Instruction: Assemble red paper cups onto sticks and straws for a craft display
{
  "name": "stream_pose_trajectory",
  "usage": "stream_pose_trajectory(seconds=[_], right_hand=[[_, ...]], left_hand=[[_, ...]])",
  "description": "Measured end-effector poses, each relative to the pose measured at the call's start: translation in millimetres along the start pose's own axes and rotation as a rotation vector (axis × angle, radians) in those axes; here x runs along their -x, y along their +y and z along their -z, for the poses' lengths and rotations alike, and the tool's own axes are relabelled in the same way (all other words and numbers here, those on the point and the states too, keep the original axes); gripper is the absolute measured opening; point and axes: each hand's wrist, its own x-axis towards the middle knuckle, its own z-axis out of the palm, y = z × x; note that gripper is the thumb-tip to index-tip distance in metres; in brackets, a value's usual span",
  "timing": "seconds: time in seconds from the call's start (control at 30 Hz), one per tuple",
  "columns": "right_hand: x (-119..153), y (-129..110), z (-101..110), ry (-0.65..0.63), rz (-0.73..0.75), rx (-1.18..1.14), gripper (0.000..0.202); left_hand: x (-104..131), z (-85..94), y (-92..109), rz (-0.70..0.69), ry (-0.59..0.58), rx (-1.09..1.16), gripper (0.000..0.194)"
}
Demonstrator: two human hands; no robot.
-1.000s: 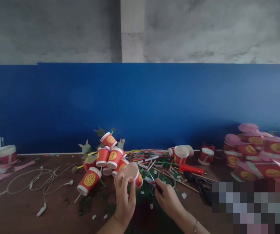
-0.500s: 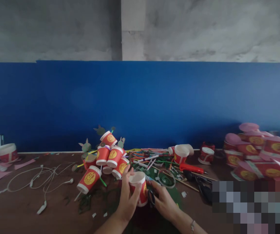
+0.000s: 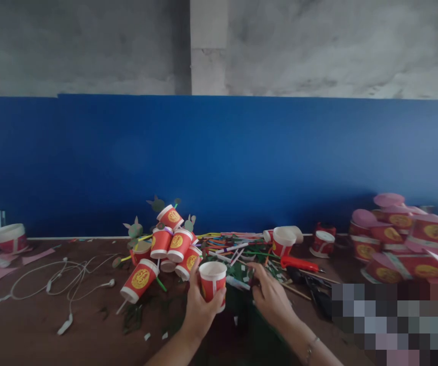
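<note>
Red-and-white paper of the round, open-topped cup (image 3: 213,284) sits in your left hand (image 3: 201,309): thumb and fingers are clamped around its sides, mouth up, above the near middle of the dark brown table (image 3: 97,315). Your right hand (image 3: 274,299) has thumb and forefinger apart, nothing seen between them, near a white-and-blue tube (image 3: 238,283); you cannot tell whether its hidden fingers touch anything.

As for progress, the leaning cluster of red paper cups (image 3: 180,245) to your left already carries coloured straws and grey-green paper rabbit heads (image 3: 135,230), so that portion looks largely made. Your held cup shows no straw or head on its visible side, so its decoration seems undone. Loose multicoloured straws (image 3: 219,238) lie unused beyond your hands.
</note>
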Motion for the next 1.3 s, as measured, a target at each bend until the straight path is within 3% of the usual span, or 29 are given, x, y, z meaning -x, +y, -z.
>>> stream_pose_trajectory(seconds=[0.17,0.43,0.67,1.07,1.17,1.3], right_hand=[[-2.8,7.8,-2.2,-0.153,-0.007,-0.083,0.048],[5.3,-10.3,-3.7,-0.295,-0.004,0.045,0.056],[13.4,-14.6,-2.2,-0.416,0.193,0.059,0.067],[6.5,-12.4,-7.3,-0.319,0.175,0.088,0.057],[2.2,-7.8,-1.0,-0.154,0.109,0.226,0.043],[-4.3,15.1,9.7,0.029,-0.121,0.503,0.035]], left_hand=[[0.1,-0.1,5.0,0.048,-0.051,0.103,0.073],[-1.0,2.0,1.3,0.069,-0.071,0.082,0.062],[-0.7,3.6,1.1,0.041,-0.157,0.109,0.058],[-0.6,3.6,3.2,0.041,-0.089,0.096,0.063],[-0.3,2.7,6.4,0.047,-0.090,0.111,0.058],[0.0,1.9,9.5,0.024,-0.103,0.119,0.060]])
